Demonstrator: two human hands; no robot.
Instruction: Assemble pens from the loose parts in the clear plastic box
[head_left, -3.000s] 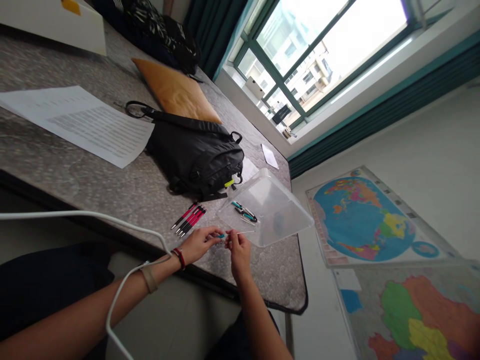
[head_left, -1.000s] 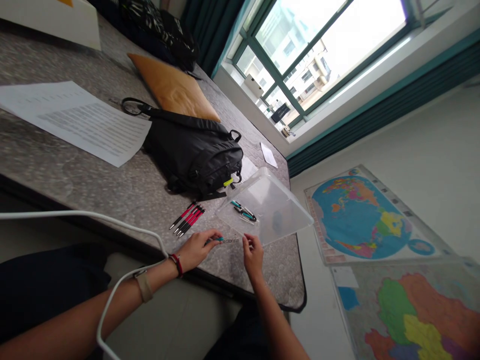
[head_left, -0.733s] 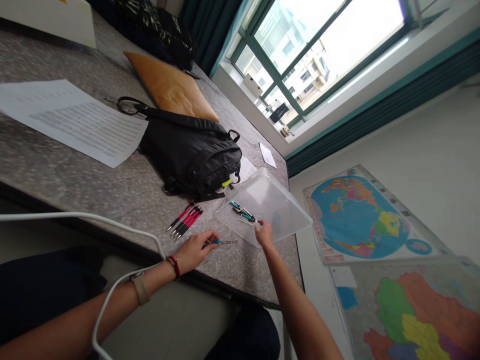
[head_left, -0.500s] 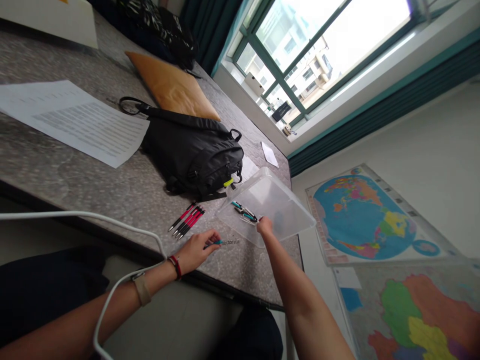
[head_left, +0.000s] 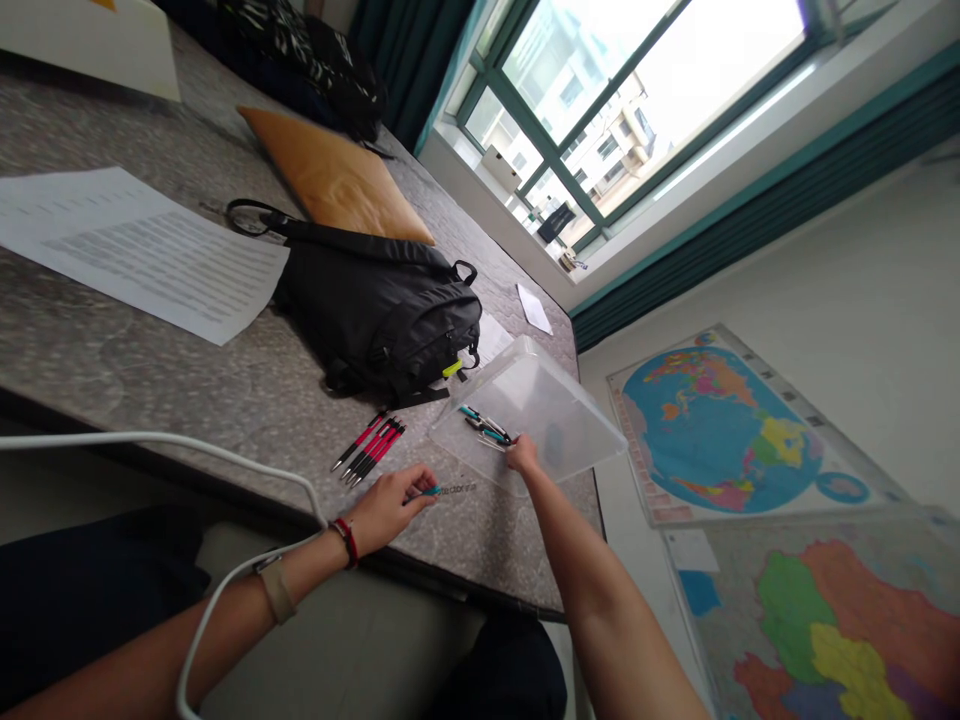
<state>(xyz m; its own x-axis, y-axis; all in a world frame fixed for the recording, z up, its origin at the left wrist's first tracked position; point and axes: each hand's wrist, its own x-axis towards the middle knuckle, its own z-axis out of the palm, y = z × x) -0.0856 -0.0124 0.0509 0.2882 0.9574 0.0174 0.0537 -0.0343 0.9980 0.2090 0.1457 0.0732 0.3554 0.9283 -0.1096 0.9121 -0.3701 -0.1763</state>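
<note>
Over the table near its front edge, my left hand (head_left: 394,508) is closed around a teal pen (head_left: 431,491), most of which the fingers hide. My right hand (head_left: 523,455) reaches into a clear plastic box (head_left: 577,415), its fingers bunched at the near ends of several teal, black and white pens (head_left: 484,425). What those fingers grip, if anything, cannot be made out. To the left of the box, several red-and-black pens (head_left: 375,450) lie side by side, close to my left hand.
A black backpack (head_left: 382,310) lies behind the pens, with a brown envelope (head_left: 345,175) beyond it. Printed sheets (head_left: 150,250) rest at the left. A white cable (head_left: 225,458) runs across my left forearm. Maps (head_left: 720,420) hang on the wall at right.
The whole view has shifted slightly. My left hand still holds the teal pen, and my right hand stays in the box at the pens with little visible movement.
</note>
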